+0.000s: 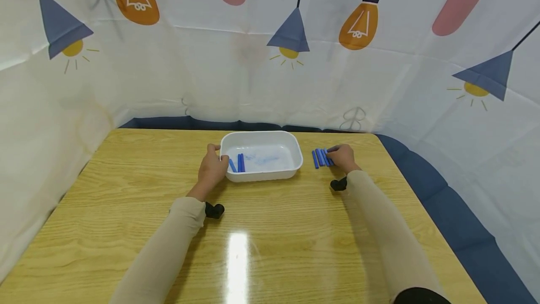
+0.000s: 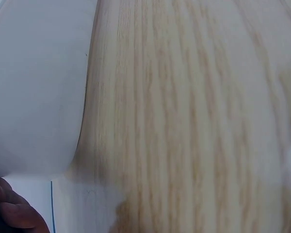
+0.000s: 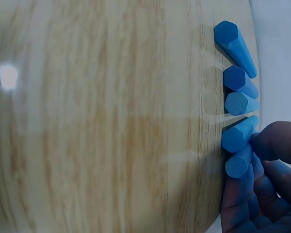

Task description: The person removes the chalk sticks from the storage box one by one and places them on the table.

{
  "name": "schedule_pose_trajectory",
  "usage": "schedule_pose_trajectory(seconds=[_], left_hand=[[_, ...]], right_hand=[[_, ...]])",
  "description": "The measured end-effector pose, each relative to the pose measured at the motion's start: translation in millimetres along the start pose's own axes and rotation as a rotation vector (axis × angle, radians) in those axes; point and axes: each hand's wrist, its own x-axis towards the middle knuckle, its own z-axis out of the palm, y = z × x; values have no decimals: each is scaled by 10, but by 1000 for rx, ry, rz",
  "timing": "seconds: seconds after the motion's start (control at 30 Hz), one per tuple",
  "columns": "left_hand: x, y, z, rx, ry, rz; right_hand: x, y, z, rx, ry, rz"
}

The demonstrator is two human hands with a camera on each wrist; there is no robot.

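Observation:
A white tray [image 1: 265,177] stands near the far edge of the table, with three blue chalk sticks [image 1: 240,163] inside at its left end. My left hand [image 1: 213,168] grips the tray's left end at the rim; in the left wrist view only a bit of its fingers [image 2: 22,213] shows by the tray's corner. To the right of the tray, several blue six-sided chalk sticks [image 1: 319,157] lie side by side on the table. My right hand [image 1: 343,157] pinches the chalk stick [image 3: 238,166] at the right end of this row, its thumb also close to the neighbouring stick [image 3: 236,138].
Blue chalk dust [image 1: 261,158] marks the tray's floor. The wooden table [image 1: 274,229] stretches toward me in front of both hands. A white printed curtain [image 1: 236,74] hangs behind the table and along its sides.

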Motion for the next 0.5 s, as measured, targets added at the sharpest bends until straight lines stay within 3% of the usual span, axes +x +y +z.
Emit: schedule_pose_trajectory(seconds=[0.5], left_hand=[[-25,27,-23,-3,-10,-1]], right_hand=[[-19,17,-43,13,6,-1]])
